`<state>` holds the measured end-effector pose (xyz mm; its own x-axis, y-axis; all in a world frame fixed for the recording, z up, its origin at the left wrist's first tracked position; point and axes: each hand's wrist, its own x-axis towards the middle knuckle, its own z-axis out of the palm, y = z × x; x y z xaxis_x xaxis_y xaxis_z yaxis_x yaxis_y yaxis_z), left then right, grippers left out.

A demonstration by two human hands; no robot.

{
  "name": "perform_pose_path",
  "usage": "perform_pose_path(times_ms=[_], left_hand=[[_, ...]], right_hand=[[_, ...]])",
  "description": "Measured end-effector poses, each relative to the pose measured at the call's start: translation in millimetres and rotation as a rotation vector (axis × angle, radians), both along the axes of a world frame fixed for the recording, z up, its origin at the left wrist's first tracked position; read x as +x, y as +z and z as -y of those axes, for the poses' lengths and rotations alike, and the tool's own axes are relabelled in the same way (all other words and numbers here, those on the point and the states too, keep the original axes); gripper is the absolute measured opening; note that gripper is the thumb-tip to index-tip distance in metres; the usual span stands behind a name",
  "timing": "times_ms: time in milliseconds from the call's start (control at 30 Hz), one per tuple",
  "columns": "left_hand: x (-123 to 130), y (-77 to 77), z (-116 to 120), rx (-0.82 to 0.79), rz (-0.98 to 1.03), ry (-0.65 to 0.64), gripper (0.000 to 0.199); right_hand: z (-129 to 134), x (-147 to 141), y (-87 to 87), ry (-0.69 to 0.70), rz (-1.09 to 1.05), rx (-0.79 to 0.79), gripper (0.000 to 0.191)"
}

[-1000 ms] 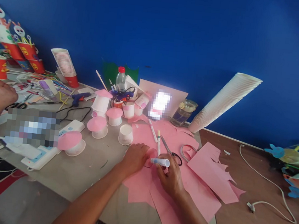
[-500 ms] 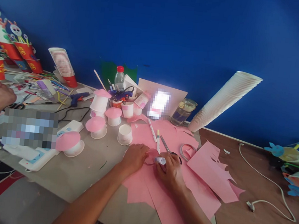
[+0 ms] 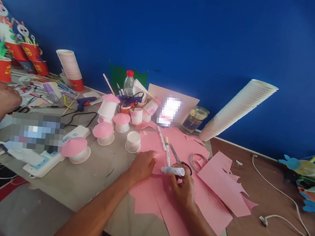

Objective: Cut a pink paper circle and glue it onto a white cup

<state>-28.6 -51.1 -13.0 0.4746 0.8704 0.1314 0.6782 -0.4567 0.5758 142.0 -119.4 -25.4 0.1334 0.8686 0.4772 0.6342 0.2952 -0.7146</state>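
Over pink paper, right hand curls round white marker

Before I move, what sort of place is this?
Probably a craft room or classroom, judging by the cut pink paper sheets, the black-handled metal scissors and the white paper cups topped with pink paper discs.
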Motion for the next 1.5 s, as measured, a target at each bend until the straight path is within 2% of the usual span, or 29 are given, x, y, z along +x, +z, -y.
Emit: perform_pose_path(times_ms=[233, 367, 500, 567, 667, 833, 900, 1000, 1200, 1500], left_hand=[[0.1, -2.3, 0.6, -0.005, 0.011, -0.058, 0.027], [1.3, -2.1, 2.0, 0.016, 0.033, -0.092, 0.029], [2.5, -1.1, 3.1, 0.035, 0.036, -0.12, 0.028], [2.8, -0.1, 3.4, 0.049, 0.052, -0.086, 0.026], [3.1, 2.2, 4.0, 0.059, 0.075, 0.001, 0.027], [5.2, 4.9, 4.4, 0.055, 0.024, 0.063, 0.017], [6.1, 4.8, 4.5, 0.069, -0.037, 0.06, 0.023], [6.4, 4.0, 4.7, 0.086, -0.07, 0.054, 0.026], [5.4, 1.8, 4.2, 0.085, -0.084, 0.023, 0.027], [6.0, 1.7, 2.8, 0.05, -0.005, 0.025, 0.029]], right_hand=[[-2.4, 4.1, 7.4, 0.04, -0.171, 0.067, 0.009], [-7.1, 5.7, 7.5, 0.105, -0.095, -0.047, 0.005], [-8.0, 3.5, 6.7, 0.112, -0.091, -0.157, 0.008], [-6.4, 0.9, 10.0, 0.084, -0.098, -0.22, 0.009], [-3.2, -3.2, 18.2, -0.032, -0.184, -0.284, 0.012], [-0.8, -6.8, 25.0, -0.147, -0.406, -0.261, 0.018], [-1.1, -7.2, 23.1, -0.138, -0.427, -0.275, 0.018], [-2.1, -7.4, 18.6, -0.087, -0.399, -0.297, 0.017], [-3.6, -5.6, 17.2, 0.002, -0.183, -0.173, 0.011], [-2.2, -7.3, 17.5, -0.001, -0.21, -0.336, 0.012]])
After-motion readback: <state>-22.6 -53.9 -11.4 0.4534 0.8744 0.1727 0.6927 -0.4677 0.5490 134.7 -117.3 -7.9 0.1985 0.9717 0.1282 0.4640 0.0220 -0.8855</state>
